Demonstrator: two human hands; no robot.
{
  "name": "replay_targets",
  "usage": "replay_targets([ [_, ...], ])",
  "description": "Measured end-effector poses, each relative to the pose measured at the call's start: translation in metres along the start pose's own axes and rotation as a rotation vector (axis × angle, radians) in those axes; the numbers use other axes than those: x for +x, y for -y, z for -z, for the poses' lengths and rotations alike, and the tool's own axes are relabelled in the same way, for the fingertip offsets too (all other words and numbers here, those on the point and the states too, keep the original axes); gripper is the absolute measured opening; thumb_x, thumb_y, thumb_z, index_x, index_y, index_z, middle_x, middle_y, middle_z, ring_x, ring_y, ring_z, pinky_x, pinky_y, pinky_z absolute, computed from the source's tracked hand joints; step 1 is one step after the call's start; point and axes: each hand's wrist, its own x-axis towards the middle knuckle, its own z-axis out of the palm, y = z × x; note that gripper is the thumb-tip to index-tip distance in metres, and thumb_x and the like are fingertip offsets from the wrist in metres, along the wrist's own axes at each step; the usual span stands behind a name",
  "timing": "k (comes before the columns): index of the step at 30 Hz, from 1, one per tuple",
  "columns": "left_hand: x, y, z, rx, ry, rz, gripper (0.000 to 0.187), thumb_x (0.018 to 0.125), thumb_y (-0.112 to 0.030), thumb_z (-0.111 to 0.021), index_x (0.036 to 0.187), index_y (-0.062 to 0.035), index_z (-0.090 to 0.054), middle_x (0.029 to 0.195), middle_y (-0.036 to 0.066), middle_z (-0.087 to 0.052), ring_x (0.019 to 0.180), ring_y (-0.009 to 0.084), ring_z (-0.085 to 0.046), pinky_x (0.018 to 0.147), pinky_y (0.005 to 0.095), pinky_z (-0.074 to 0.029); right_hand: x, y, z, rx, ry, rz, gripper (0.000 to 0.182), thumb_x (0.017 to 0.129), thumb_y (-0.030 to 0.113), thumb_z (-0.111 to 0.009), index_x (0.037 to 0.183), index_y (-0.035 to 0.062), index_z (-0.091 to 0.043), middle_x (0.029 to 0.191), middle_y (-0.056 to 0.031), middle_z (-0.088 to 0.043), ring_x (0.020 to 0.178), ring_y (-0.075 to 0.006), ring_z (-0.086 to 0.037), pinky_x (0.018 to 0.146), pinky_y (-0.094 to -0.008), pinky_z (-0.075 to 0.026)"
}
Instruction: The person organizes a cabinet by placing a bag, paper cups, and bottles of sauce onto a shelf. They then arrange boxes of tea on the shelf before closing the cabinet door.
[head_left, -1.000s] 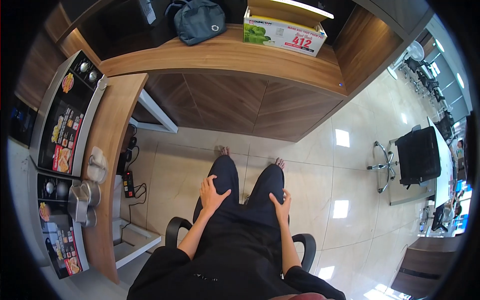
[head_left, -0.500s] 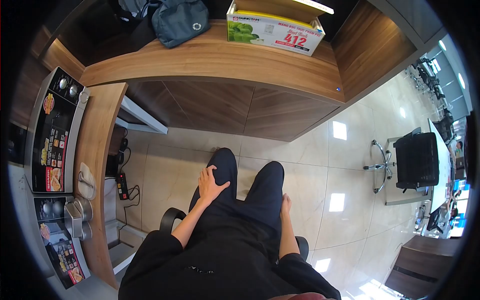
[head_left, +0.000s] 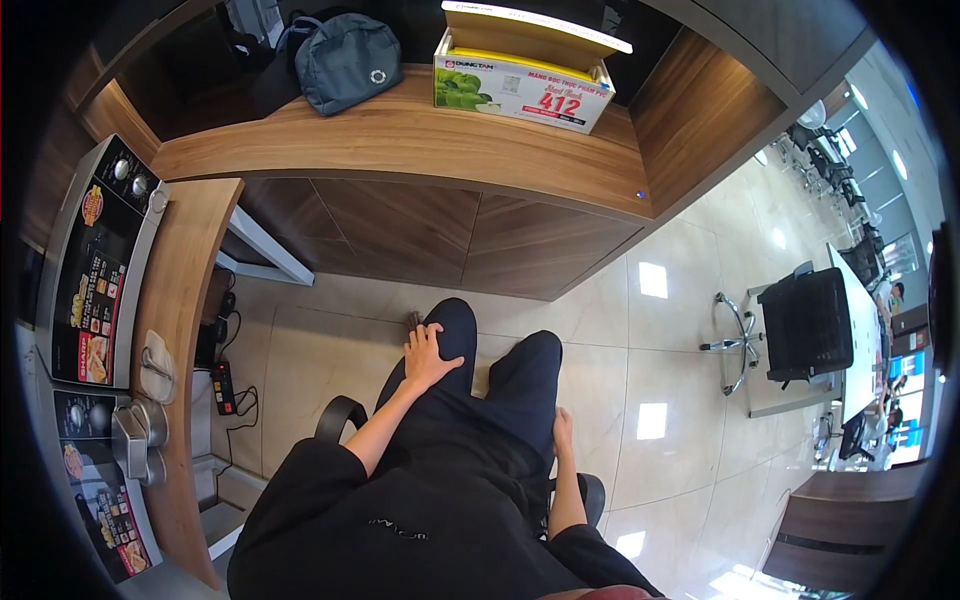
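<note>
My left hand rests on my left thigh near the knee, fingers spread over the dark trousers and thumb pointing toward the inner side. It holds nothing. My right hand hangs against the outer side of my right thigh. Its fingers are mostly hidden, and I cannot make out anything in it. I am seated in a chair whose black armrests show on both sides.
Ahead, a wooden counter carries a grey-blue bag and an open cardboard box. At left, microwaves and metal containers stand by a wooden shelf. A power strip lies below; an office chair stands right.
The camera view has turned slightly right, so the counter, box and office chair appear farther left. Both hands stay where they were on my legs.
</note>
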Motion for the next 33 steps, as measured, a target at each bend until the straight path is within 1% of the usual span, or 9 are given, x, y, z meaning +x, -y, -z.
replay_targets([
  [3, -0.005, 0.004, -0.002, -0.005, -0.013, -0.018, 0.078, 0.069, -0.043, -0.087, 0.127, -0.0144, -0.044, 0.120, 0.011, -0.049, 0.117, 0.0338, -0.050, 0.093, 0.0490, -0.043, -0.034, 0.019, 0.021, 0.159, 0.153, -0.295, 0.030, 0.104, 0.032, -0.050, 0.080, 0.0154, -0.058, 0.063, 0.0072, -0.047, 0.053, -0.0066, -0.043, 0.051, -0.0262, -0.035],
  [6, -0.012, 0.011, 0.000, -0.006, -0.045, -0.009, 0.077, 0.070, -0.043, -0.087, 0.128, -0.0137, -0.045, 0.122, 0.012, -0.050, 0.118, 0.0344, -0.050, 0.094, 0.0492, -0.043, -0.058, 0.028, 0.025, 0.271, 0.209, -0.336, 0.033, 0.104, 0.035, -0.052, 0.073, 0.0229, -0.046, 0.060, 0.0113, -0.033, 0.047, -0.0031, -0.027, 0.046, -0.0242, -0.021],
  [11, -0.021, 0.025, 0.013, -0.023, -0.074, 0.028, 0.078, 0.071, -0.043, -0.086, 0.129, -0.0123, -0.045, 0.122, 0.013, -0.050, 0.117, 0.0348, -0.050, 0.095, 0.0481, -0.043, -0.072, 0.029, 0.026, 0.353, 0.216, -0.277, 0.031, 0.101, 0.034, -0.060, 0.075, 0.0205, -0.049, 0.058, 0.0116, -0.032, 0.045, -0.0029, -0.027, 0.042, -0.0236, -0.021],
  [14, -0.031, 0.031, 0.018, -0.047, -0.098, 0.033, 0.079, 0.071, -0.044, -0.086, 0.130, -0.0121, -0.045, 0.122, 0.014, -0.051, 0.117, 0.0354, -0.050, 0.096, 0.0477, -0.043, -0.069, 0.019, 0.010, 0.249, 0.132, -0.140, 0.029, 0.102, 0.033, -0.061, 0.078, 0.0188, -0.052, 0.057, 0.0107, -0.032, 0.044, -0.0012, -0.027, 0.040, -0.0227, -0.019],
  [18, -0.040, 0.043, 0.024, -0.084, -0.170, 0.044, 0.078, 0.072, -0.044, -0.085, 0.131, -0.0117, -0.045, 0.122, 0.015, -0.052, 0.117, 0.0370, -0.050, 0.098, 0.0482, -0.042, -0.065, 0.022, -0.003, 0.179, 0.142, -0.076, 0.031, 0.102, 0.031, -0.060, 0.076, 0.0173, -0.050, 0.055, 0.0105, -0.036, 0.042, -0.0012, -0.029, 0.038, -0.0221, -0.020],
  [21, -0.046, 0.057, 0.025, -0.174, -0.221, -0.005, 0.077, 0.072, -0.043, -0.086, 0.130, -0.0104, -0.047, 0.124, 0.016, -0.054, 0.117, 0.0387, -0.050, 0.100, 0.0487, -0.042, -0.056, 0.021, -0.012, 0.113, 0.135, -0.101, 0.030, 0.102, 0.031, -0.059, 0.077, 0.0152, -0.054, 0.055, 0.0101, -0.037, 0.042, -0.0018, -0.031, 0.038, -0.0218, -0.021],
  [23, -0.047, 0.061, 0.028, -0.221, -0.230, -0.007, 0.076, 0.072, -0.043, -0.086, 0.129, -0.0098, -0.048, 0.125, 0.016, -0.054, 0.118, 0.0388, -0.050, 0.101, 0.0485, -0.042, -0.053, 0.023, -0.018, 0.097, 0.129, -0.071, 0.028, 0.101, 0.031, -0.059, 0.081, 0.0116, -0.062, 0.055, 0.0081, -0.042, 0.042, -0.0040, -0.034, 0.038, -0.0232, -0.024],
  [25, -0.048, 0.063, 0.030, -0.193, -0.238, 0.000, 0.076, 0.072, -0.043, -0.086, 0.129, -0.0097, -0.049, 0.124, 0.016, -0.054, 0.118, 0.0386, -0.050, 0.100, 0.0483, -0.042, -0.048, 0.026, -0.024, 0.041, 0.152, -0.056, 0.033, 0.103, 0.034, -0.056, 0.075, 0.0155, -0.053, 0.054, 0.0080, -0.041, 0.040, -0.0044, -0.035, 0.037, -0.0239, -0.025],
  [33, -0.037, 0.060, 0.042, -0.180, -0.177, 0.098, 0.079, 0.071, -0.045, -0.086, 0.131, -0.0125, -0.047, 0.122, 0.015, -0.051, 0.118, 0.0359, -0.049, 0.101, 0.0482, -0.041, -0.041, 0.043, -0.034, 0.071, 0.163, -0.135, 0.033, 0.097, 0.025, -0.065, 0.070, 0.0162, -0.048, 0.055, 0.0054, -0.041, 0.041, -0.0056, -0.034, 0.037, -0.0238, -0.024],
])
